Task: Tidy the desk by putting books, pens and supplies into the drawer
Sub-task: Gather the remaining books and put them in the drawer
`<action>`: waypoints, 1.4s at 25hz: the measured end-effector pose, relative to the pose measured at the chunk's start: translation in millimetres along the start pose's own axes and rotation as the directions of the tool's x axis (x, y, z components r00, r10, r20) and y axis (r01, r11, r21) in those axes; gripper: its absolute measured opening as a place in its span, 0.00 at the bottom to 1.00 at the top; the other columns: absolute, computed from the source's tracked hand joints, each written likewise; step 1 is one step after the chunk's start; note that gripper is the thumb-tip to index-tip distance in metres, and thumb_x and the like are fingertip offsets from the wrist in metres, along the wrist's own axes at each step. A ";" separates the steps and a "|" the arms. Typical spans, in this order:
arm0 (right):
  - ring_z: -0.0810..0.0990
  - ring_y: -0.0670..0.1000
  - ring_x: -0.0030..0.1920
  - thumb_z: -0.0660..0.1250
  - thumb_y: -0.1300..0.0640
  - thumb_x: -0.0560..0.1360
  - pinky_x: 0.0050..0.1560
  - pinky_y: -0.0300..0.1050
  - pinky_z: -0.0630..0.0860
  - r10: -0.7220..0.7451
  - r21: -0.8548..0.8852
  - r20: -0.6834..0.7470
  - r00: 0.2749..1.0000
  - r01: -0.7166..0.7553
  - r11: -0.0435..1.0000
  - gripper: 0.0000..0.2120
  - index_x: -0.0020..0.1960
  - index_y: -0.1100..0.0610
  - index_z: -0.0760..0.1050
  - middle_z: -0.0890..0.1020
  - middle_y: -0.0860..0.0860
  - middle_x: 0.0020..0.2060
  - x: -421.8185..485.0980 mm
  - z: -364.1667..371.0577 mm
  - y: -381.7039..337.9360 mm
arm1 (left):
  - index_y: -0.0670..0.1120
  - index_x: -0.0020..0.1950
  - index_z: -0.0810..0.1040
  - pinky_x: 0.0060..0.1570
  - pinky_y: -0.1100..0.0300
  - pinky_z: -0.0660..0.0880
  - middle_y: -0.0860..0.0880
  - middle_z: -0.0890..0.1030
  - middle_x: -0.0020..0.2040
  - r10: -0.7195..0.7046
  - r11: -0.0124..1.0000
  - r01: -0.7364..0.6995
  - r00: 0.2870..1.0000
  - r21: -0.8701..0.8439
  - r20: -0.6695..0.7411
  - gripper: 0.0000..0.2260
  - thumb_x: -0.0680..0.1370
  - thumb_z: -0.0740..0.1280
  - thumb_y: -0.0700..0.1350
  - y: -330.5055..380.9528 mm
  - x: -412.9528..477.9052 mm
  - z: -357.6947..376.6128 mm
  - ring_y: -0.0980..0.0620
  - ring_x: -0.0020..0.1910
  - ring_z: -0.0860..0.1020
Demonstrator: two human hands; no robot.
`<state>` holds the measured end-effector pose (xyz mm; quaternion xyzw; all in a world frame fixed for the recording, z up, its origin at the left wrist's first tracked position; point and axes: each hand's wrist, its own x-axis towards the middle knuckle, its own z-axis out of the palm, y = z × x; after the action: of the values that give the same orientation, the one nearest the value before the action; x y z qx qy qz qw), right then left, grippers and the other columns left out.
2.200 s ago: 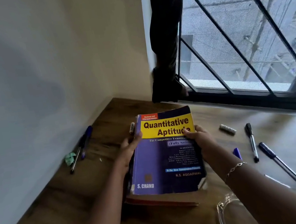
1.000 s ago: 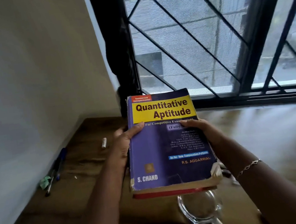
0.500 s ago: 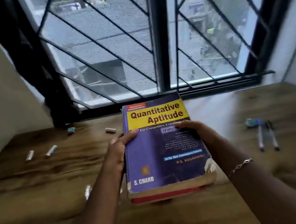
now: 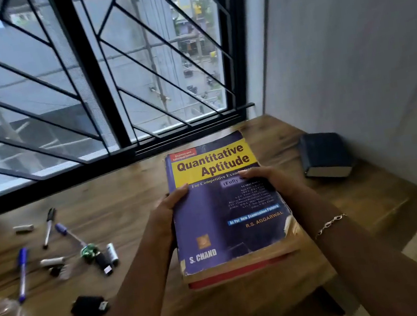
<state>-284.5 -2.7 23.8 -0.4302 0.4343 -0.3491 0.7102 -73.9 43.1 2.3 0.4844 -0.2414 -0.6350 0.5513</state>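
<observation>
Grips thick book (image 4: 226,209) with left hand (image 4: 167,212) and right hand (image 4: 273,183) curled over opposite long edges, likely to steady its weight; holds it above the desk (image 4: 128,205), drawer out of view

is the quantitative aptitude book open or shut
Shut. The Quantitative Aptitude book shows its front cover closed flat over the pages, left hand and right hand gripping its sides.

Soft, dim daylight comes through the barred window (image 4: 133,60) in the upper left, leaving a pale sheen on the wooden desk (image 4: 116,198). Motion blur smears the pens (image 4: 48,230) at left, and wide-angle distortion bends lines near the frame edges.
</observation>
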 end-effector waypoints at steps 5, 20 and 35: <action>0.80 0.52 0.33 0.63 0.58 0.75 0.34 0.40 0.78 0.056 -0.060 -0.089 0.994 -0.062 0.996 0.07 0.50 0.60 0.73 0.80 0.55 0.37 -2.9 -60.6 -2.8 | 0.39 0.66 0.71 0.28 0.59 0.78 0.41 0.82 0.48 -0.080 0.995 0.077 0.995 0.058 0.059 0.24 0.72 0.68 0.46 -31.3 26.5 45.2 0.49 0.32 0.83; 0.80 0.59 0.50 0.70 0.57 0.68 0.56 0.54 0.74 0.331 -0.300 -0.001 0.944 -0.316 0.900 0.19 0.56 0.62 0.73 0.81 0.59 0.49 47.3 -171.8 -1.0 | 0.49 0.65 0.66 0.34 0.53 0.81 0.44 0.81 0.54 -0.107 0.993 0.112 0.988 0.041 -0.113 0.25 0.72 0.71 0.39 -108.9 71.8 111.3 0.46 0.44 0.83; 0.80 0.50 0.42 0.68 0.45 0.72 0.44 0.44 0.77 0.112 -0.949 -0.101 0.989 -0.130 0.287 0.15 0.47 0.57 0.75 0.81 0.52 0.42 62.2 -179.0 -25.3 | 0.44 0.58 0.75 0.43 0.57 0.71 0.44 0.79 0.53 0.299 -0.186 0.289 0.927 0.939 -0.226 0.27 0.74 0.60 0.66 -59.7 73.0 149.5 0.45 0.52 0.78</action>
<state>-428.2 -121.6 -17.9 -0.7304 0.5929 0.0274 0.3380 -227.9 -42.7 -11.4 0.8396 -0.5326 -0.1061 0.0113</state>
